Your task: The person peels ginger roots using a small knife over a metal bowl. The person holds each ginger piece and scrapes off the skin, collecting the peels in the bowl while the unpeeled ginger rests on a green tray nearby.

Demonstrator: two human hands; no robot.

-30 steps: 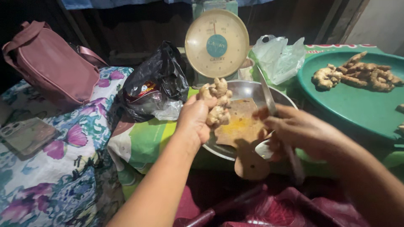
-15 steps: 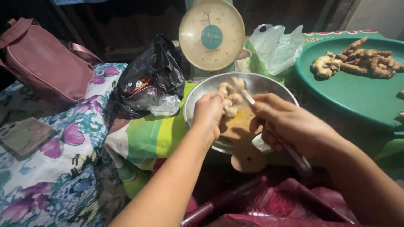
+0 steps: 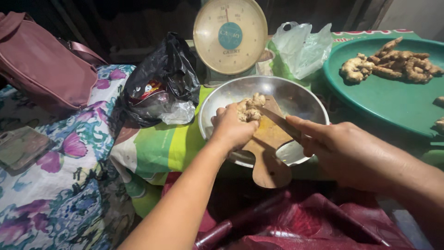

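My left hand [image 3: 231,127] grips a knobby piece of ginger [image 3: 249,107] and holds it down on a small wooden cutting board [image 3: 268,148]. The board rests inside a round metal bowl [image 3: 296,95], its handle sticking out over the near rim. My right hand [image 3: 342,148] holds a knife [image 3: 277,119] whose blade points left and meets the ginger at its right side.
A dial kitchen scale [image 3: 230,37] stands behind the bowl. A green tray [image 3: 384,97] at right carries more ginger roots [image 3: 393,62]. A black plastic bag [image 3: 159,81], a clear bag [image 3: 303,46], a pink handbag [image 3: 44,74] and a phone [image 3: 21,147] on floral cloth lie around.
My left hand has lowered the ginger from above the bowl onto the cutting board. My right hand brought the knife blade across to the ginger.
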